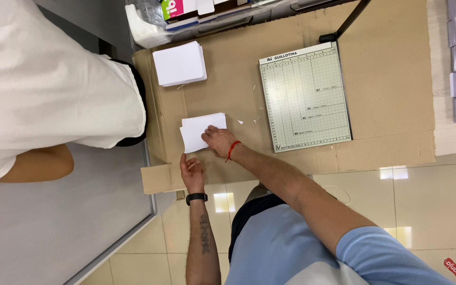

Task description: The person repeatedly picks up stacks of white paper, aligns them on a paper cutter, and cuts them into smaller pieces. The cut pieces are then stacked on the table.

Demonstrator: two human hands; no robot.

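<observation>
While the right hand (219, 140) presses flat on the small paper stack (199, 129), the left hand (191, 174) rests loosely curled, empty, at its six o'clock. Its long side runs nine to three; the right hand is nearer.

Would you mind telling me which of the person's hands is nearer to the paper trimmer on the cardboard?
Right. The right hand rests on the small stack of white sheets, on the side toward the paper trimmer. The left hand sits below that stack, farther from the trimmer.
</observation>
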